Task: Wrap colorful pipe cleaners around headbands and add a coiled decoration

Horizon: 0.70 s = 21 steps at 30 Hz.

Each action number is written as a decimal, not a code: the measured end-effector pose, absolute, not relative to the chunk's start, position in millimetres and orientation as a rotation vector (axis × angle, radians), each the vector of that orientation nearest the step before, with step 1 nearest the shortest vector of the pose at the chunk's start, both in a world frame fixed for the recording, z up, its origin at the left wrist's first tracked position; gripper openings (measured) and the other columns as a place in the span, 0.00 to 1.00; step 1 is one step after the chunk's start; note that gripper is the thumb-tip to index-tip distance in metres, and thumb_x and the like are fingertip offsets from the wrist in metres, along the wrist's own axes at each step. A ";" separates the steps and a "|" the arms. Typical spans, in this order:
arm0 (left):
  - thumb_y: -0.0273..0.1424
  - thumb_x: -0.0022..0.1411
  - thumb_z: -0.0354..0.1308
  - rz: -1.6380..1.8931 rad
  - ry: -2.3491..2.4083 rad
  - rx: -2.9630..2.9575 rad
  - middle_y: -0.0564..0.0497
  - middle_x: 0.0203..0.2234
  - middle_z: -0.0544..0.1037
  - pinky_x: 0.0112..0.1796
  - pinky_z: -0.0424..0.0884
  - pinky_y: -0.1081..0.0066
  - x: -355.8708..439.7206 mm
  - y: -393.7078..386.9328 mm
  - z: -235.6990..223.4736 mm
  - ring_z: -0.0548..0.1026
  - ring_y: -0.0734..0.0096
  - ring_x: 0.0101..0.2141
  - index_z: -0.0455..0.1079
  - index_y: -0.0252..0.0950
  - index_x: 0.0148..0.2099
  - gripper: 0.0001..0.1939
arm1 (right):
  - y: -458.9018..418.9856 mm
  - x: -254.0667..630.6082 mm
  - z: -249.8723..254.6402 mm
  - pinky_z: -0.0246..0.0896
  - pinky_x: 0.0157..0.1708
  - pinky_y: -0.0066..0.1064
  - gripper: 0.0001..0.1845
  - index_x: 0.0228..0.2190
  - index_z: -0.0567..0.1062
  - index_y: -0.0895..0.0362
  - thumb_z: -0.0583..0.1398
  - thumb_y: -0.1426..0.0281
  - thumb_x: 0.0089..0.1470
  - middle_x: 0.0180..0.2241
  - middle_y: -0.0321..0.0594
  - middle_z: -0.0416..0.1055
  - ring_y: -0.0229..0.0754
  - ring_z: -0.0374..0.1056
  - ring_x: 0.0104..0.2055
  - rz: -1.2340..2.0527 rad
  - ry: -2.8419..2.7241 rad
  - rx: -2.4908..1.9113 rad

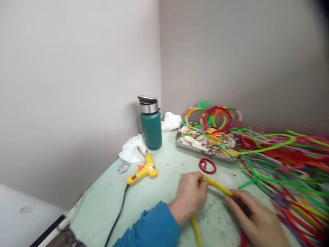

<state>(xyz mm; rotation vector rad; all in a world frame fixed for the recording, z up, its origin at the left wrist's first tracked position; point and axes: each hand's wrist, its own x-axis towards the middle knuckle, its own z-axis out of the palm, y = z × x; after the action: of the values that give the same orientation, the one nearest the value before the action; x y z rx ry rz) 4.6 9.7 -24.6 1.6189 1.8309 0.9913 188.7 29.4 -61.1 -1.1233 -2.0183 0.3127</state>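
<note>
A yellow pipe cleaner [218,186] stretches between my two hands above the table. My left hand [191,192], in a blue sleeve, pinches it near one end of the stretch, and a yellow length hangs out below that hand. My right hand [253,214] has thumb and fingers closed on the other end of the stretch. Something dark red [243,238] shows beneath my right hand, mostly hidden. Just beyond the hands a red pipe cleaner coil [207,166] lies on the table.
A yellow glue gun [144,171] with a black cord lies left, by a green bottle [151,128] and crumpled tissue [132,149]. Behind is a metal tray [205,153] of shells with pipe cleaner rings [218,109]. Loose pipe cleaners [288,171] cover the right side. Walls stand close behind.
</note>
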 end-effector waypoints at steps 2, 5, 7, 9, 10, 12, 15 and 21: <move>0.31 0.53 0.50 0.989 1.813 1.603 0.51 0.20 0.74 0.24 0.58 0.75 4.0 11.7 -23.7 0.66 0.73 0.22 0.74 0.34 0.31 0.12 | 24.5 183.5 -48.5 0.62 0.28 0.28 0.10 0.31 0.72 0.55 0.55 0.63 0.53 0.29 0.39 0.71 0.41 0.68 0.29 0.348 -2.075 -1.133; 0.33 0.53 0.50 0.958 1.738 1.650 0.51 0.21 0.74 0.26 0.59 0.75 1.6 14.2 -24.0 0.67 0.72 0.24 0.74 0.33 0.32 0.13 | 18.9 176.7 -37.9 0.60 0.31 0.29 0.09 0.30 0.71 0.56 0.52 0.68 0.56 0.28 0.40 0.69 0.40 0.66 0.31 0.334 -2.067 -1.182; 0.35 0.54 0.50 0.919 1.713 1.698 0.51 0.22 0.74 0.26 0.60 0.74 -0.6 15.5 -24.3 0.68 0.71 0.25 0.73 0.33 0.33 0.14 | 15.8 173.9 -35.3 0.59 0.31 0.29 0.08 0.30 0.71 0.57 0.53 0.69 0.56 0.28 0.40 0.69 0.40 0.66 0.32 0.278 -2.045 -1.205; 0.38 0.54 0.49 0.852 1.719 1.757 0.52 0.21 0.74 0.26 0.59 0.74 -2.4 16.6 -23.5 0.68 0.70 0.25 0.73 0.33 0.33 0.16 | 12.9 173.5 -32.8 0.59 0.32 0.30 0.08 0.32 0.71 0.57 0.53 0.69 0.56 0.30 0.41 0.69 0.41 0.65 0.34 0.202 -2.023 -1.221; 0.39 0.54 0.49 0.819 1.724 1.787 0.52 0.21 0.74 0.26 0.60 0.74 -3.0 17.0 -22.4 0.68 0.69 0.25 0.73 0.34 0.32 0.16 | 11.4 174.9 -30.7 0.59 0.34 0.30 0.08 0.34 0.71 0.57 0.54 0.68 0.55 0.32 0.42 0.69 0.41 0.65 0.35 0.161 -2.012 -1.230; 0.41 0.53 0.50 0.740 1.756 1.802 0.53 0.21 0.75 0.26 0.60 0.74 -3.4 17.5 -18.8 0.69 0.68 0.25 0.73 0.35 0.34 0.17 | 7.5 183.3 -23.8 0.59 0.38 0.32 0.10 0.37 0.71 0.58 0.55 0.65 0.55 0.35 0.43 0.69 0.42 0.64 0.39 0.080 -1.996 -1.240; 0.44 0.52 0.49 0.590 1.855 1.743 0.56 0.16 0.72 0.23 0.58 0.74 -3.0 17.0 -11.1 0.69 0.67 0.23 0.73 0.37 0.37 0.19 | -5.3 215.9 -8.9 0.56 0.42 0.34 0.11 0.37 0.71 0.57 0.53 0.65 0.57 0.36 0.42 0.69 0.43 0.63 0.41 -0.059 -1.921 -1.354; 0.44 0.54 0.47 0.468 1.942 1.777 0.56 0.15 0.72 0.25 0.58 0.75 -1.8 16.7 -3.8 0.70 0.65 0.25 0.72 0.39 0.40 0.19 | -62.3 339.4 -0.4 0.53 0.45 0.38 0.20 0.44 0.69 0.59 0.55 0.59 0.53 0.43 0.48 0.67 0.50 0.60 0.46 -0.216 -1.710 -2.054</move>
<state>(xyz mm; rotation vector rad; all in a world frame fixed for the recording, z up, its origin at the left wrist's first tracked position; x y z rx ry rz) -1.8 16.7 -3.8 1.7770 1.9419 0.4678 339.4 -62.3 -0.4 -2.0543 -1.7100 -0.2162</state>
